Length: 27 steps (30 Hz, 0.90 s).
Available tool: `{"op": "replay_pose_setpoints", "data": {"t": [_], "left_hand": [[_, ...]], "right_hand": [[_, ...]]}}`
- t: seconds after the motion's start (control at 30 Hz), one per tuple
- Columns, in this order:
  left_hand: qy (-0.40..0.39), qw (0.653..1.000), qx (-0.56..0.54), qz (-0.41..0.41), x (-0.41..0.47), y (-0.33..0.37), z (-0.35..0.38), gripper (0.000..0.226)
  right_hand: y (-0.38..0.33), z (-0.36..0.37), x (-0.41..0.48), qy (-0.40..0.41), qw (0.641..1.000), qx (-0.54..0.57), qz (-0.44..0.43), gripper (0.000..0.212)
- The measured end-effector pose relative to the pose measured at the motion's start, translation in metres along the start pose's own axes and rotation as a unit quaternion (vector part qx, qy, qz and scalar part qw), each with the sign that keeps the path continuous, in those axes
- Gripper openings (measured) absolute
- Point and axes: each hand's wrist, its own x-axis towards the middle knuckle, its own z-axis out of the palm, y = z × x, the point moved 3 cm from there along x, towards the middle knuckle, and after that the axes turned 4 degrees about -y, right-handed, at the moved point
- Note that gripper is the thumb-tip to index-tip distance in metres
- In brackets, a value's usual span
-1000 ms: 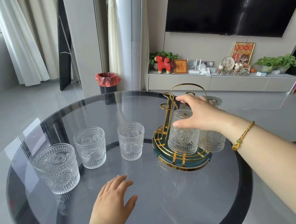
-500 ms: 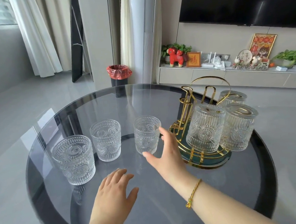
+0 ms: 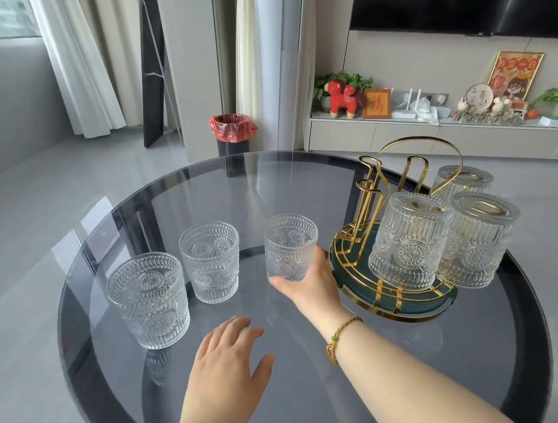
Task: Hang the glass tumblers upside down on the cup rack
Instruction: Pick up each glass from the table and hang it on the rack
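Observation:
Three embossed glass tumblers stand upright in a row on the round glass table [image 3: 424, 361]: left [image 3: 149, 300], middle [image 3: 210, 261], right [image 3: 289, 244]. My right hand [image 3: 307, 284] wraps the lower right side of the right tumbler, thumb across its front base, fingers hidden behind the glass. The tumbler still stands on the table. My left hand [image 3: 226, 365] lies flat on the table with fingers apart, holding nothing. The gold wire cup rack [image 3: 372, 194] on a dark green base carries three upside-down tumblers: front [image 3: 408, 239], right [image 3: 476, 238], rear [image 3: 463, 178].
The rack sits near the table's right edge, with two bare gold prongs on its left side. Beyond the table are a bin with a red liner [image 3: 233, 133] and a low cabinet [image 3: 383, 133] with ornaments under a dark screen.
My right hand left the rack's front tumbler, swung left and closed around the rightmost upright tumbler. The left hand stayed on the table. The view shifted left.

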Motion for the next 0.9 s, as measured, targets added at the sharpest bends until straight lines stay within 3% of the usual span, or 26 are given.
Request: {"op": "replay_pose_setpoints", "data": {"t": [0.13, 0.3, 0.53, 0.73, 0.9], "left_hand": [[-0.008, 1.0, 0.001, 0.003, 0.001, -0.001, 0.0, 0.041], [-0.017, 1.0, -0.001, -0.004, 0.002, 0.0, -0.002, 0.041], [-0.017, 0.998, -0.062, -0.02, -0.002, -0.004, 0.005, 0.035], [-0.007, 0.996, -0.08, -0.027, 0.001, -0.002, 0.005, 0.035], [-0.045, 0.997, -0.06, -0.031, 0.006, -0.003, 0.01, 0.038]], "right_hand": [[0.001, -0.001, 0.0, -0.004, 1.0, 0.025, 0.014, 0.063], [0.004, -0.01, -0.011, -0.011, 0.995, 0.088, 0.033, 0.069], [-0.022, -0.04, -0.043, -0.051, 0.993, 0.101, -0.03, 0.058], [-0.07, -0.092, -0.06, -0.07, 0.991, 0.06, -0.097, 0.053], [-0.108, -0.137, -0.05, -0.093, 0.991, 0.0, -0.099, 0.047]]}}
